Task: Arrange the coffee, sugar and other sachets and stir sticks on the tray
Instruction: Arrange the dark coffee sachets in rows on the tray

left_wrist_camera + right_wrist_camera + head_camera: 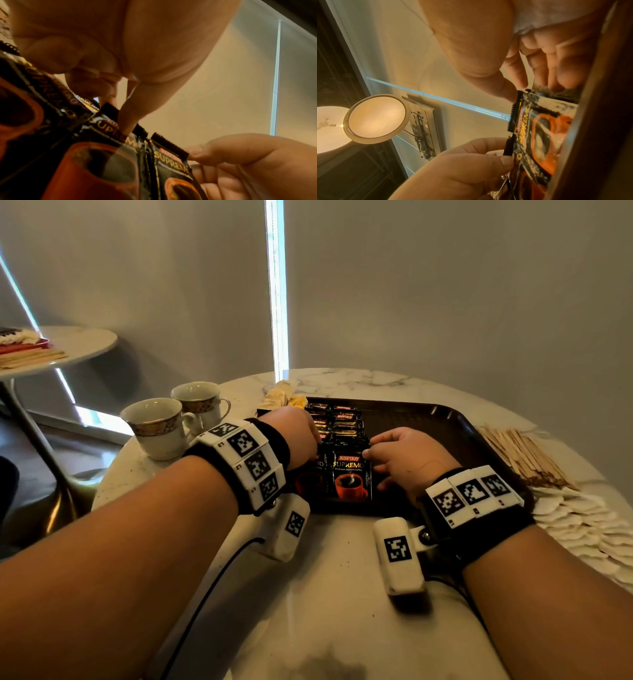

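Two hands were on the front row of coffee sachets [352, 475], which stood at the lower left of the dark tray [445, 419], near the centre of the head frame. The left hand [296, 436] came in from the left of frame, its fingers curled down onto the sachet tops; in the left wrist view one fingertip [126, 128] pressed into the top edge of a sachet [106, 159], thumb drawn in close. The right hand [407, 458] came in from the right, thumb and forefinger narrowed on the serrated corner of the nearest sachet, a grip confirmed in the left wrist view [173, 166] and in the right wrist view [539, 129]. Whether any sachet was lifted clear of the tray could not be told.

Governing relation: the sachets' long axes ran up the frame, toward the far rim, and the row sat directly between the two hands, touching both. More sachets [342, 422] were stacked behind, toward frame top. In my judgement the coming move was a squaring of this row, calling for inward pressure from both sides.

Stir sticks [524, 457] lay off the tray at right of frame on the marble table [342, 594], nearer the right hand, with white sachets [582, 525] below them. Both were not yet on the tray
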A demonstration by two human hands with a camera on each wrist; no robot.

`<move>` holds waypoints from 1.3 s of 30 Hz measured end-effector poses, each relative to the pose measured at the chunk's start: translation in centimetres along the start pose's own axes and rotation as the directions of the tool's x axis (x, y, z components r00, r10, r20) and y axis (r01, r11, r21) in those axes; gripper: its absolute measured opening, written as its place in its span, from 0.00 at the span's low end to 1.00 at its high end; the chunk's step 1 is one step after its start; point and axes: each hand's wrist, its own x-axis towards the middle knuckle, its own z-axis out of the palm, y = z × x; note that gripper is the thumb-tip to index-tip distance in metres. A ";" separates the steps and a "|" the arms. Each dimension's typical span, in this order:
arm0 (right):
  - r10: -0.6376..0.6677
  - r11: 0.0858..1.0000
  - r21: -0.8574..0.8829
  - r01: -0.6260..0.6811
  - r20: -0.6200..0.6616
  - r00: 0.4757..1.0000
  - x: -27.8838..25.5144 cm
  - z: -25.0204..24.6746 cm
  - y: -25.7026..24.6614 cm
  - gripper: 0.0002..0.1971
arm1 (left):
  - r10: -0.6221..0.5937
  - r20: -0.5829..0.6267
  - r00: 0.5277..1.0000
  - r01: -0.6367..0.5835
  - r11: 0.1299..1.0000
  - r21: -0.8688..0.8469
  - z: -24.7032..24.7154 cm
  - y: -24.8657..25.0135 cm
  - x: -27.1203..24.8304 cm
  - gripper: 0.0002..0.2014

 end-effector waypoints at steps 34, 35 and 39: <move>0.211 0.818 0.519 -0.248 0.130 0.969 2.4 1.9 -2.8 0.45 | -0.106 -0.140 0.984 -0.161 -0.228 -0.960 -3.2 -8.4 4.1 0.23; 0.217 0.830 0.501 -0.246 0.117 0.969 2.7 1.9 -2.7 0.45 | -0.113 -0.137 0.984 -0.160 -0.230 -0.960 -3.2 -8.4 4.1 0.23; 0.208 0.867 0.456 -0.201 0.036 0.977 4.8 0.7 -2.9 0.49 | -0.120 -0.134 0.984 -0.159 -0.222 -0.962 -3.2 -8.5 4.1 0.24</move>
